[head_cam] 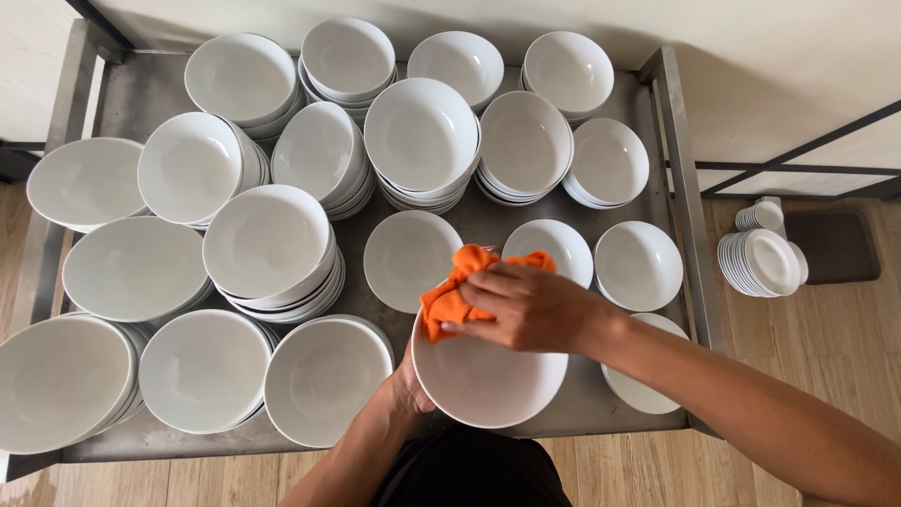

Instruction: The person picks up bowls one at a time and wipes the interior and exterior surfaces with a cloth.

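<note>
A round white ceramic bowl [488, 380] is held tilted above the near edge of a grey metal trolley top [582, 404], just in front of the person's dark-clothed body. The right hand [526, 305] is laid over the bowl's upper rim with its fingers curled together and pressed down on a crumpled orange cloth [455, 286], which is bunched between the fingers and the bowl's inner wall. The left hand [411, 387] is set against the bowl's left underside; only its heel and wrist are seen, so how far its fingers are spread or closed behind the bowl cannot be told, though the bowl is plainly supported by it. Part of the cloth is covered by the right hand, and the far rim of the held bowl is hidden beneath both. The trolley top is crowded with stacks of similar white bowls [272, 244], and a single shallow white plate [408, 258] lies just beyond the cloth. One white bowl [648, 390] at the right is partly hidden by the right forearm. The large bowls at the left edge are cut off by the frame. A separate stack of small white plates [760, 263] rests well apart on the wooden floor at the right.
</note>
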